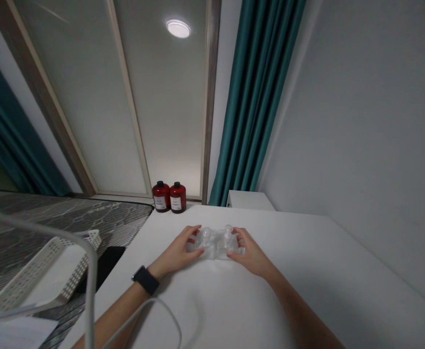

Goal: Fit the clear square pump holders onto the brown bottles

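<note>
Left hand (181, 249) and right hand (249, 252) face each other in the head view, grasping a clear plastic piece (217, 245) between them from its two sides. It lies low over the middle of the white worktop (234, 300), with rounded knobs standing up from it; its finer shape is too blurred to tell.

The left forearm (114, 317) enters at the lower left and slants up toward the middle, a dark watch (146, 279) at its wrist. That thumb reaches along the near side of the plastic, while the fingers curve round to the far side. The right forearm (300, 308) comes from the lower right and mirrors this slant: thumb at the near side, forefinger stretched to the far corner beside a knob, the other fingers curled at the end. Both wrists are held fairly straight, with the palms turned inward.

Two red bottles (178, 198) with black caps stand side by side at the far left corner of the worktop, well apart from the hands. To the left, beyond the worktop's edge, sits a white basket (16, 285) with perforated walls. Nearer the camera, a pale cable (169, 310) loops beside the left forearm.
</note>
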The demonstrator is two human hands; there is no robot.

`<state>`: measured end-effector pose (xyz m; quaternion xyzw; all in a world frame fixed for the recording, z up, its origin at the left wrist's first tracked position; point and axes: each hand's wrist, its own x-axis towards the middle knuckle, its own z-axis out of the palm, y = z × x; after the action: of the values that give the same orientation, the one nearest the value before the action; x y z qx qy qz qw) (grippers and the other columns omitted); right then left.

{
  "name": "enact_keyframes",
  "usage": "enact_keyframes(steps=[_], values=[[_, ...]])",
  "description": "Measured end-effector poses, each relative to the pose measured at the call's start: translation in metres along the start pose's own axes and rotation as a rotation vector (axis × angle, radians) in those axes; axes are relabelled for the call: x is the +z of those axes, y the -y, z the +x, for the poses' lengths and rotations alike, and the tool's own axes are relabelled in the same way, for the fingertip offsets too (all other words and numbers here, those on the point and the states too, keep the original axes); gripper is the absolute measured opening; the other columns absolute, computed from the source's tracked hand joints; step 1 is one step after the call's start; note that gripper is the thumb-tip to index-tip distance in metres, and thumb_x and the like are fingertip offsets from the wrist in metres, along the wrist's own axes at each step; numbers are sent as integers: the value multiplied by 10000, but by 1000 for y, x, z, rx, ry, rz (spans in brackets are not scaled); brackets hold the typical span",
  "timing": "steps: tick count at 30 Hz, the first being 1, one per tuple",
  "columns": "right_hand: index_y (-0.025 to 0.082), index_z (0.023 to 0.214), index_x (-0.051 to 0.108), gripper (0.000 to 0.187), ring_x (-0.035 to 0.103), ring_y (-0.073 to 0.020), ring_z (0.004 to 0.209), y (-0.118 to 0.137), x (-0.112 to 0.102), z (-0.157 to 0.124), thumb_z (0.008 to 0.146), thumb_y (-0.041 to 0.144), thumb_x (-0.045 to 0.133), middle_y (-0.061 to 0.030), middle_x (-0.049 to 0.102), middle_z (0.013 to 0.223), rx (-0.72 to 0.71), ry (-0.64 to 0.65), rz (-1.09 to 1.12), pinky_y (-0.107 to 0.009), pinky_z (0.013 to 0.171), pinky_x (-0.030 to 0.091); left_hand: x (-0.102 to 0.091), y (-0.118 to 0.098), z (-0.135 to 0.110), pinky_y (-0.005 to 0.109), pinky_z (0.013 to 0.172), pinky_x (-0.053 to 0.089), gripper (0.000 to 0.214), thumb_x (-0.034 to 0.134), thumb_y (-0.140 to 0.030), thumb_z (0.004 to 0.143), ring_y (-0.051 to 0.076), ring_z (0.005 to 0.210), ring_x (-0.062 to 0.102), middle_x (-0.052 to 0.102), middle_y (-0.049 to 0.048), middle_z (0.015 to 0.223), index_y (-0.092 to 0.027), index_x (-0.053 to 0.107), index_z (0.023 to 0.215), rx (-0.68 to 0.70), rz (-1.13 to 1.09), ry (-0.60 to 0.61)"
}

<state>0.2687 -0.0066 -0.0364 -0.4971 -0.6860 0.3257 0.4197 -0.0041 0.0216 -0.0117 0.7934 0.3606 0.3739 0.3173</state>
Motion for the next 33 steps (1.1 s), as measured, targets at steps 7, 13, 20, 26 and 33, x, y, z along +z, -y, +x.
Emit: enact_keyframes(steps=[7, 13, 20, 26, 33], values=[[242, 1254, 495, 590, 573, -223, 1037, 2, 3, -1, 714, 260, 734, -75, 525, 1275, 26, -9, -8, -377, 863, 529, 0, -2, -1, 438, 937, 562, 578, 692, -273, 809, 277, 1155, 591, 586, 110, 1220, -219, 499, 1351, -6, 8, 5], [253, 1277, 468, 604, 576, -211, 1033, 1, 2, -1, 735, 262, 732, -68, 515, 1292, 28, 19, -9, -378, 870, 530, 2, 1, -1, 441, 957, 549, 585, 676, -288, 828, 275, 1175, 573, 562, 116, 1250, -213, 469, 1370, -13, 3, 19], [271, 1386, 421, 773, 537, -252, 1160, 5, 1, -2, 693, 251, 762, -91, 483, 1376, 21, 11, -70, -407, 900, 524, 1, -2, -2, 463, 993, 516, 642, 677, -282, 820, 278, 1194, 549, 542, 114, 1281, -227, 425, 1409, -2, 42, 10], [251, 1270, 552, 502, 513, -286, 1182, 23, -5, 0, 787, 263, 690, -105, 552, 1256, -219, -334, -177, -474, 945, 500, 4, -19, 3, 473, 1005, 471, 506, 686, -296, 834, 289, 1201, 508, 549, 108, 1299, -230, 509, 1303, 49, 122, -201], [218, 1072, 668, 346, 582, -226, 887, 49, 7, -16, 890, 35, 437, -72, 699, 957, -653, -313, -428, -400, 792, 470, 17, -30, 7, 422, 950, 475, 357, 695, -276, 842, 263, 1080, 560, 635, 85, 1149, -214, 602, 1181, 113, 142, -258]])
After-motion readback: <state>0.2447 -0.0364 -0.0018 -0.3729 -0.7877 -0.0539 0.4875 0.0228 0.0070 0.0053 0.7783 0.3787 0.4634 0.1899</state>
